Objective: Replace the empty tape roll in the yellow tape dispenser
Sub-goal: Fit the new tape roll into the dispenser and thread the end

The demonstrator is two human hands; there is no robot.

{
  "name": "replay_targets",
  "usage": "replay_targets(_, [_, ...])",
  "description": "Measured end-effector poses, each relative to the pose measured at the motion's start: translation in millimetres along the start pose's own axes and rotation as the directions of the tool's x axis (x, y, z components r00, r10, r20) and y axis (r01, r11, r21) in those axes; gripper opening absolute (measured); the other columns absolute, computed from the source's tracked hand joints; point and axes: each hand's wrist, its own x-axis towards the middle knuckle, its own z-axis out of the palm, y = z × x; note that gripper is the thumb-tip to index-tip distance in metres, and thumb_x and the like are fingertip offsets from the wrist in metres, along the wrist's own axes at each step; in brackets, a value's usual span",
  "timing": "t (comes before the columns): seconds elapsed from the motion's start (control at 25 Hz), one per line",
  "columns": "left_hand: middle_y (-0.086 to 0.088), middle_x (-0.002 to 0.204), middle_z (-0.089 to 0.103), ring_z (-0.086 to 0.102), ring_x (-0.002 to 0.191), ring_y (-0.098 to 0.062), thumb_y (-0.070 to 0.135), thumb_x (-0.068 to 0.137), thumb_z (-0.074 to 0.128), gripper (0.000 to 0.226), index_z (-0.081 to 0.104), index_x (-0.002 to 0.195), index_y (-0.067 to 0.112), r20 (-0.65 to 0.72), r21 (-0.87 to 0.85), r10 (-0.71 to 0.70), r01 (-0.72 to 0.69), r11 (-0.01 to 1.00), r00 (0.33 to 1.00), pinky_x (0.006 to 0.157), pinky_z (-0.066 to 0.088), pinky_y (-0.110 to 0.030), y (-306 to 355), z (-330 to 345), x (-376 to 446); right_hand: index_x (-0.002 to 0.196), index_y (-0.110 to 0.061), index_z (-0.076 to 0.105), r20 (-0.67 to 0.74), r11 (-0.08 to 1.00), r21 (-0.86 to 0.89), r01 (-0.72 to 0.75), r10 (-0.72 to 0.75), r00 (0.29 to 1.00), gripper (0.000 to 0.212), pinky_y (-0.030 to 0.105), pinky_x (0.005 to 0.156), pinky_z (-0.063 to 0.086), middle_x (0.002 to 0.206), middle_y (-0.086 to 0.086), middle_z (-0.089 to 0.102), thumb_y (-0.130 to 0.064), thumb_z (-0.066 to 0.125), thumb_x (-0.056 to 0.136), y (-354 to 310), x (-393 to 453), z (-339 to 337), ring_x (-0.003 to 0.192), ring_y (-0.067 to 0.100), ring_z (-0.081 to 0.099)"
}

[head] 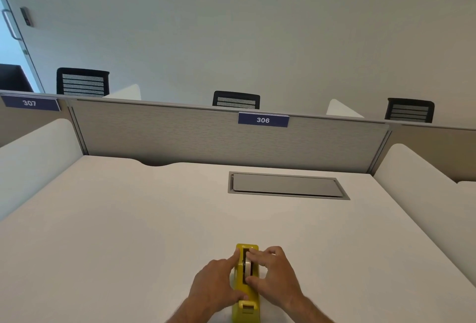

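The yellow tape dispenser (254,294) lies lengthwise on the white table (128,219), caught between the two grips. The left grip (215,284) clasps its left flank, forefinger stretched along the top edge and thumb hooked near the cutter end. The right grip (273,273) reaches in from the other side, forefinger and thumb pinching the pale tape roll (247,265) seated in the slot beneath its fingertips.

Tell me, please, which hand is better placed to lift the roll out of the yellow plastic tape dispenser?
Probably the right hand: its fingers pinch the pale roll, while the left hand braces the yellow tape dispenser.
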Motion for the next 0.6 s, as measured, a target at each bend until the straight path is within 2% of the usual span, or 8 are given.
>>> replay_targets(0.2, [0.012,0.146,0.050,0.043,0.134,-0.015,0.065,0.069,0.075,0.107,0.012,0.152,0.044,-0.025,-0.036,0.006,-0.007,0.999,1.000,0.107,0.042,-0.035,-0.1,0.6,-0.9,0.126,-0.041,0.060,-0.022,0.999,0.031,-0.009,0.010,1.000,0.060,0.007,0.077,0.038,0.124,-0.020,0.056,-0.043,0.078,0.068,2.1,-0.2,0.0,0.107,0.002,0.045])
replay_targets(0.4, [0.014,0.153,0.040,0.037,0.138,-0.012,0.059,0.065,0.081,0.105,0.023,0.151,0.041,-0.084,-0.126,0.041,-0.051,0.991,0.996,0.111,0.037,-0.033,-2.3,2.6,-1.6,0.121,-0.038,0.065,-0.025,0.999,0.019,0.051,-0.050,0.998,0.049,0.013,0.084,0.045,0.120,-0.020,0.063,-0.039,0.076,0.073,5.0,-1.8,-2.1,0.103,0.003,0.050])
replay_targets(0.6, [0.014,0.151,0.039,0.040,0.135,-0.010,0.051,0.070,0.080,0.082,0.043,0.142,0.041,-0.122,-0.249,0.069,-0.098,0.964,0.990,0.116,0.037,-0.033,0.6,3.8,3.6,0.111,-0.040,0.071,-0.039,0.990,-0.010,0.139,-0.139,0.990,0.032,0.013,0.074,0.044,0.102,-0.035,0.062,-0.046,0.068,0.080,3.2,-2.2,-5.9,0.094,0.004,0.051])
